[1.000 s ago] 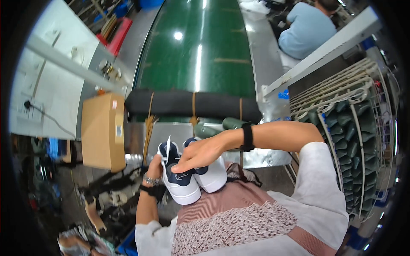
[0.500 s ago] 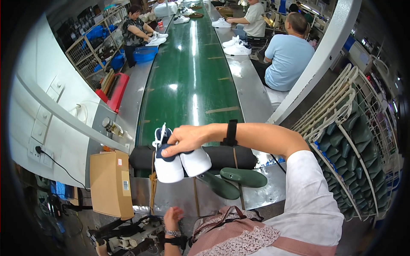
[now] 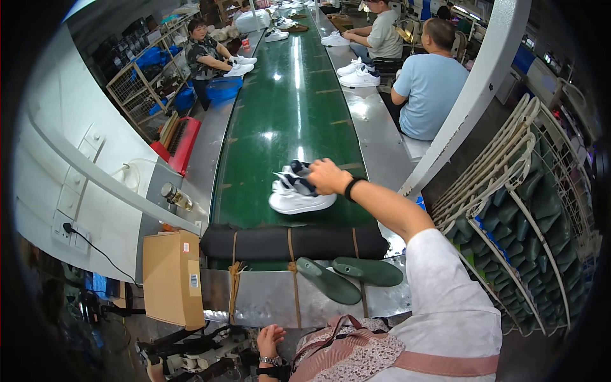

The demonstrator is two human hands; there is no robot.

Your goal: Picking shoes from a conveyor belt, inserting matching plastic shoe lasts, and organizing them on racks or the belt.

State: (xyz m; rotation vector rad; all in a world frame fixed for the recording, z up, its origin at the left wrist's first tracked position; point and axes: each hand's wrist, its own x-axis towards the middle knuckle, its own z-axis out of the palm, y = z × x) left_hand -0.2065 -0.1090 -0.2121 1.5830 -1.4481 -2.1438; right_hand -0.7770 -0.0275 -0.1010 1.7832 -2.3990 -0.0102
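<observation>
Over the near end of the green conveyor belt (image 3: 254, 172), my right hand (image 3: 328, 177) is closed on the dark-lined heel collars of a pair of white sneakers (image 3: 302, 202). The two shoes overlap side by side with their toes toward the left, so the far one is partly hidden. Whether the soles rest on the belt I cannot tell. My left hand (image 3: 270, 339) hangs low in front of my body, holding nothing, its fingers loosely bent and apart. Between my body and the belt, two dark green shoe lasts (image 3: 328, 281) lie on the metal ledge (image 3: 261, 299).
A black padded roll (image 3: 293, 242), tied with cords, crosses the belt's near end. Left stand a cardboard box (image 3: 172, 280) and a glass jar (image 3: 176, 195). At right are a white post (image 3: 471, 95) and a rack of green lasts (image 3: 509, 254). Several people sit or stand alongside the belt.
My right hand has carried the sneakers forward, away from me, past the black roll and down toward the belt, turning them toes left. My left hand has moved slightly right and lower.
</observation>
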